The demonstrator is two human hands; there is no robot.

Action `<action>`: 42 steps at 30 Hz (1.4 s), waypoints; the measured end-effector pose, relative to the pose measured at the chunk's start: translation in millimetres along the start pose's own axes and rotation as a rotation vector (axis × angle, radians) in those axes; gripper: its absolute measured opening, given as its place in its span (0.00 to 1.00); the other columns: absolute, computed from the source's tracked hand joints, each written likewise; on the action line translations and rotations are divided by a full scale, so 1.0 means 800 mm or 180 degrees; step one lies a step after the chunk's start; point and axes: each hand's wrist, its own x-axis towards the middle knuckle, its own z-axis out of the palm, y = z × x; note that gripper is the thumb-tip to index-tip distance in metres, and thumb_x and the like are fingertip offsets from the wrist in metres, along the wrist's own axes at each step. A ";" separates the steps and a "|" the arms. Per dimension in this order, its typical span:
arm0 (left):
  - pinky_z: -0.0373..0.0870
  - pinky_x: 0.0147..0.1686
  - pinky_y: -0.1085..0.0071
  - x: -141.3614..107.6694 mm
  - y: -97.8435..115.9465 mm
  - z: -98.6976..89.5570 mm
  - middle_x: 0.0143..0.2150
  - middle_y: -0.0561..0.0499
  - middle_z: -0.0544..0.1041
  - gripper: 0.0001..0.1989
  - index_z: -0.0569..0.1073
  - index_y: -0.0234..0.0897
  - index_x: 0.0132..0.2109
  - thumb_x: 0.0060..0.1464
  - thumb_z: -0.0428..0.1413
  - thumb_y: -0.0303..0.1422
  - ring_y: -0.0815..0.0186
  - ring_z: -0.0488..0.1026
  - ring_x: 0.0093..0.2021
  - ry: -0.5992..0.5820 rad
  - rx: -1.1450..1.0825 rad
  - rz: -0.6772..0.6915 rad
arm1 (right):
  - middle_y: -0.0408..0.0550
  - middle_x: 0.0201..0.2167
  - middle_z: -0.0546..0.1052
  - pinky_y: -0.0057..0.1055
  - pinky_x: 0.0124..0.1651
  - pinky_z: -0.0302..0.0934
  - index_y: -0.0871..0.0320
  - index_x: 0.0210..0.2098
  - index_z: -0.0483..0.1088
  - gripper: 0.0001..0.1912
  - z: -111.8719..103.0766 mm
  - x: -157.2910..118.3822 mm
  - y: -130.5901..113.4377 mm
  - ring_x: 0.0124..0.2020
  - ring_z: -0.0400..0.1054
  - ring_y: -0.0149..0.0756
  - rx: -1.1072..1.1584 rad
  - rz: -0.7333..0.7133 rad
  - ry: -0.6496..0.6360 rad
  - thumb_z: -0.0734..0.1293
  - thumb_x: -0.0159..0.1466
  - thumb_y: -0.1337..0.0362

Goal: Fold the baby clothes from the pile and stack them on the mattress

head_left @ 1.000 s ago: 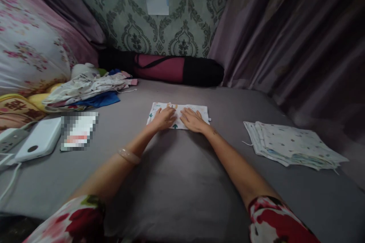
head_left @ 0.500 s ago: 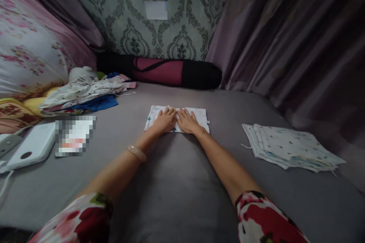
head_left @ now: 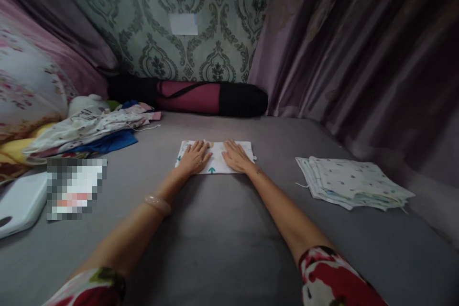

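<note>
A small folded white cloth [head_left: 219,158] with coloured prints, one a teal arrow shape, lies flat on the grey sheet [head_left: 222,229]. My left hand [head_left: 195,157] rests palm down on its left part, fingers stretched out. On the right part lies my right hand [head_left: 236,155], also flat with its fingers extended. A gap of bare cloth shows between the two hands. A little white tag sticks out at the cloth's right edge.
Folded patterned cloths [head_left: 355,181] are stacked at the right. Crumpled clothes [head_left: 96,129] lie at the left, near a white device [head_left: 25,203] and a blurred-out item [head_left: 77,189]. A black and pink long bag [head_left: 190,97] lies along the wall.
My hands, close together before, have slid apart over the cloth, the left one towards its left side. The whole view has shifted slightly.
</note>
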 end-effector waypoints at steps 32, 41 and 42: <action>0.39 0.67 0.51 -0.041 -0.068 0.002 0.70 0.41 0.53 0.29 0.58 0.33 0.66 0.66 0.34 0.44 0.57 0.47 0.70 0.0114 -0.0478 -0.0323 | 0.55 0.70 0.47 0.44 0.69 0.31 0.70 0.68 0.46 0.34 0.014 0.007 -0.003 0.71 0.36 0.44 -0.0416 0.0298 0.0113 0.46 0.70 0.53; 0.40 0.66 0.50 -0.041 -0.069 0.006 0.69 0.40 0.56 0.27 0.61 0.35 0.64 0.65 0.36 0.43 0.57 0.50 0.69 0.0208 -0.0756 -0.0309 | 0.59 0.70 0.47 0.45 0.69 0.28 0.70 0.68 0.48 0.34 0.007 0.035 -0.053 0.71 0.36 0.44 -0.0321 0.0186 0.0042 0.45 0.70 0.53; 0.40 0.66 0.50 -0.041 -0.068 0.005 0.69 0.40 0.56 0.27 0.61 0.35 0.64 0.65 0.37 0.42 0.57 0.50 0.69 0.0215 -0.0801 -0.0321 | 0.58 0.70 0.47 0.44 0.69 0.29 0.70 0.68 0.47 0.34 0.013 0.038 -0.060 0.71 0.36 0.43 -0.0290 0.0125 0.0077 0.45 0.70 0.53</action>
